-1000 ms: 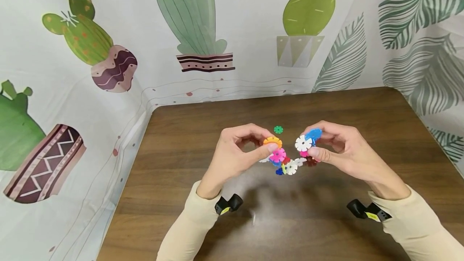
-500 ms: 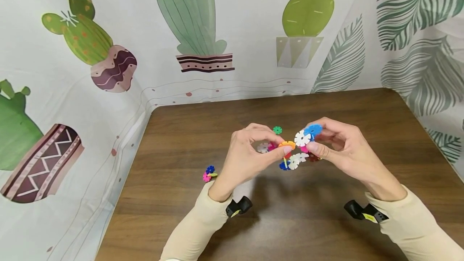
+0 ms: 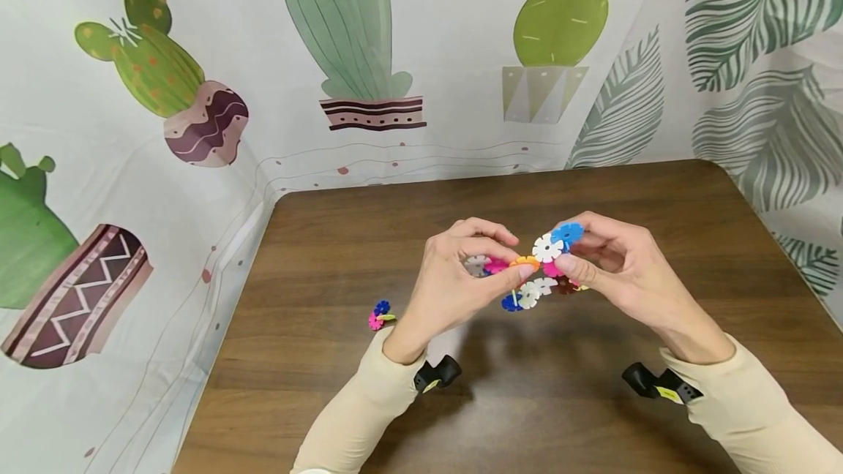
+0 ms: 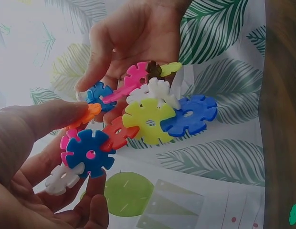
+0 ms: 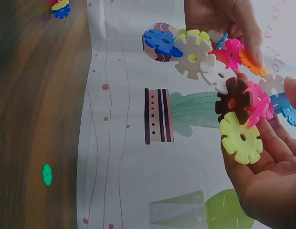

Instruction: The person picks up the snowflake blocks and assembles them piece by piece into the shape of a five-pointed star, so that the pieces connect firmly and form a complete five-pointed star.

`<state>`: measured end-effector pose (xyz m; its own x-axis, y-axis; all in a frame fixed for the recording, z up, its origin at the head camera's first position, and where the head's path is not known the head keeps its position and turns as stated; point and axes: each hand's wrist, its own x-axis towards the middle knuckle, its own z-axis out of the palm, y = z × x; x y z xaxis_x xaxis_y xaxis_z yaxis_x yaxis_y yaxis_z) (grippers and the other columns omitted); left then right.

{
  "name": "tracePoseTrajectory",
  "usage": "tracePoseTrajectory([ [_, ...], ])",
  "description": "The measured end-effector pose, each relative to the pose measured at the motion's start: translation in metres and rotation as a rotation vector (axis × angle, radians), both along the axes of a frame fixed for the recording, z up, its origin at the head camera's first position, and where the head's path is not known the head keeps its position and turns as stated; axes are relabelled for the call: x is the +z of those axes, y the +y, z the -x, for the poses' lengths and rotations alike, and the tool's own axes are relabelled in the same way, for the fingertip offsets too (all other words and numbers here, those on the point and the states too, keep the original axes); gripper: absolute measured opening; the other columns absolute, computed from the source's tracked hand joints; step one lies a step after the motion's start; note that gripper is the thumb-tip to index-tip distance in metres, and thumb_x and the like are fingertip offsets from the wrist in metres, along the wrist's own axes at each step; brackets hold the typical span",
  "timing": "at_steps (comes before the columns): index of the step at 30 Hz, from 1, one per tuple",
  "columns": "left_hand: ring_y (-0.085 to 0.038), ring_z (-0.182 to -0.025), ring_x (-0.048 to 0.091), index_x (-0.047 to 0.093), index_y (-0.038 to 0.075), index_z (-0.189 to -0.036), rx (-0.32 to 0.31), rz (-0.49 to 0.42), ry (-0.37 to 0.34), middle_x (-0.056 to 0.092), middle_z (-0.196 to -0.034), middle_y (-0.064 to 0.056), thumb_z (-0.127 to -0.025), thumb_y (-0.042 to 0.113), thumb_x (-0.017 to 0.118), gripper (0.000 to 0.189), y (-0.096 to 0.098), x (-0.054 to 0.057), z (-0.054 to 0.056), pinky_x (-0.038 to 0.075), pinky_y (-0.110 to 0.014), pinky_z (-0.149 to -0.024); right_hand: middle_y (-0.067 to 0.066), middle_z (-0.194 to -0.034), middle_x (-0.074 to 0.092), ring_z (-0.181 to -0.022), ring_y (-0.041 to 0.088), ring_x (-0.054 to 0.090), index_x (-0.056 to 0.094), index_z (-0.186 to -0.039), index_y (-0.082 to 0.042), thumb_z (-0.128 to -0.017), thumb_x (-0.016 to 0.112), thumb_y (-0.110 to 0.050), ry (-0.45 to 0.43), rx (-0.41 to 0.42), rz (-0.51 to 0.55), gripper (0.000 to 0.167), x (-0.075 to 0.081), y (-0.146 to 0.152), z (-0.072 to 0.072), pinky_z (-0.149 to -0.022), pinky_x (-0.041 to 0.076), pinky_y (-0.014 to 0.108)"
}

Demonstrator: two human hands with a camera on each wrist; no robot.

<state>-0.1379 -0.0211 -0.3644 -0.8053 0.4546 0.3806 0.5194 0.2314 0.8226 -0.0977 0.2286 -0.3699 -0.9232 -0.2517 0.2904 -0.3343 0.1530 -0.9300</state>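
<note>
Both hands hold one chain of interlocking flower-shaped plastic discs above the table. My left hand (image 3: 451, 284) pinches an orange disc (image 3: 525, 262) between thumb and fingers, with pink and white discs behind it. My right hand (image 3: 626, 265) grips the other end, near a white disc (image 3: 548, 248) and a blue disc (image 3: 567, 235). The orange disc's edge meets the white one in the head view; whether they are slotted together I cannot tell. Yellow (image 4: 138, 121), darker blue (image 4: 200, 107) and brown (image 5: 229, 104) discs hang in the chain's lower curve.
A small joined cluster of pink, blue and yellow discs (image 3: 376, 322) lies on the wooden table (image 3: 316, 254) beside the left forearm. A loose green disc (image 5: 47, 175) lies on the tabletop. Cactus-print cloth (image 3: 454, 42) hangs behind the table.
My left hand has moved right, bringing the orange disc up to the white disc by my right hand. The small cluster near the left forearm has come into view.
</note>
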Motion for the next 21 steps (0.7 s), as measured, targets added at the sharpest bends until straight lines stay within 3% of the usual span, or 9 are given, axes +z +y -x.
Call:
tracePoseTrajectory([
  [11, -0.004, -0.106, 0.066, 0.086, 0.017, -0.09, 0.009, 0.011, 0.002, 0.078, -0.106, 0.004, -0.085, 0.027, 0.091, 0.012, 0.0008, -0.0011, 0.0019, 0.056, -0.026, -0.081, 0.004, -0.103, 0.079, -0.087, 0.016, 0.079, 0.068, -0.121, -0.004, -0.096, 0.07, 0.01, -0.032, 0.031, 0.006, 0.028, -0.0009, -0.0021, -0.0002, -0.074, 0.067, 0.029],
  [21, -0.002, -0.083, 0.069, 0.085, 0.018, -0.096, -0.009, 0.027, -0.044, 0.081, -0.081, 0.008, -0.088, 0.023, 0.09, 0.01, -0.001, -0.003, 0.0004, 0.055, -0.026, -0.069, 0.003, -0.111, 0.074, -0.097, 0.012, 0.078, 0.061, -0.135, -0.005, -0.097, 0.066, 0.011, 0.048, 0.07, -0.069, 0.041, -0.0043, -0.0008, 0.0022, -0.078, 0.064, 0.023],
])
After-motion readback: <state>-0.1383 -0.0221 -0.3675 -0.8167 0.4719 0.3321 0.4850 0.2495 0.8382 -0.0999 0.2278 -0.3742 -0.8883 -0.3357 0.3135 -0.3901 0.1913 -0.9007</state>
